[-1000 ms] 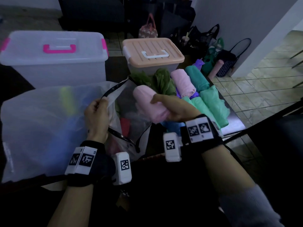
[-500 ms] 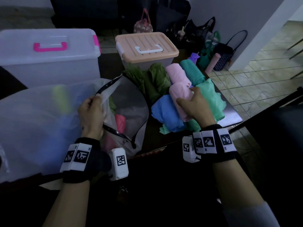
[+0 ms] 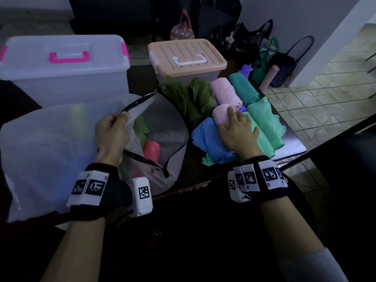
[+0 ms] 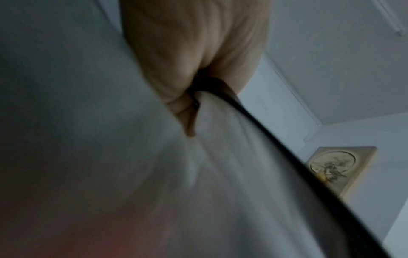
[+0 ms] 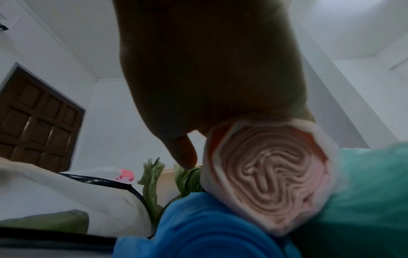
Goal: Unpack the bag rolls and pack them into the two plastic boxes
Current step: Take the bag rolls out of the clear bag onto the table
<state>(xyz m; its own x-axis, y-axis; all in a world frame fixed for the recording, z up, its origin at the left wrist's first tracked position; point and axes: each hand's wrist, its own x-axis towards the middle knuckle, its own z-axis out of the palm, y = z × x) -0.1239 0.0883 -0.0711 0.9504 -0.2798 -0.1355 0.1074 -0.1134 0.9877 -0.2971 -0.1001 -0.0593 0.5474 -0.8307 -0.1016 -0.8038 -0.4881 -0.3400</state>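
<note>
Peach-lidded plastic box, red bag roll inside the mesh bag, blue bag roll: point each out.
Peach-lidded plastic box (image 3: pixel 187 55): head view, lid top.
Red bag roll (image 3: pixel 152 148): head view, middle, inside bag.
Blue bag roll (image 3: pixel 207 138): head view, upper side.

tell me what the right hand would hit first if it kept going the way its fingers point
Probably the far pink roll. The right hand rests on the near pink roll, fingers pointing away from the person; depth is hard to judge.

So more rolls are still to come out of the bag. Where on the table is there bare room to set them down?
Little. One dark strip lies between the bag's mouth and the blue roll, running to the near edge. A pale corner shows right of the teal rolls. Between the peach-lidded box and the right hand the rolls lie packed together.
</note>
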